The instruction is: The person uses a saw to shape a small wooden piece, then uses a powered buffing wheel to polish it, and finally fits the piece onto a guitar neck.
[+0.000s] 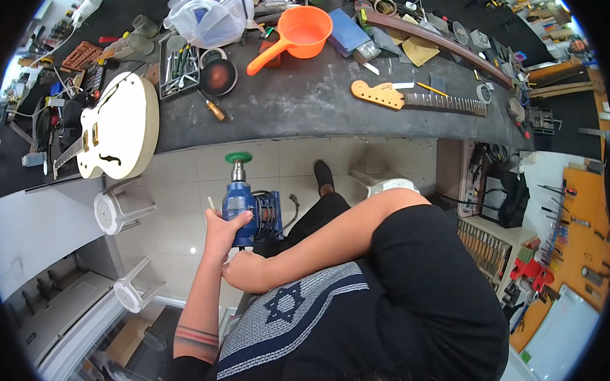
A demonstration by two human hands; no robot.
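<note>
Both hands grip the blue power polisher [250, 210]: left hand [223, 229] around it, right hand [244, 269] underneath; next, keep it steady.

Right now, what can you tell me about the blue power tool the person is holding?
The blue power tool is a handheld rotary machine with a blue casing, a metal neck and a round green pad at its far end, pointing away from the person toward the bench edge. A dark cable trails off its right side. The left hand wraps its body from the left; the right hand sits closed at its near end. It hangs over the tiled floor, touching nothing else.
</note>
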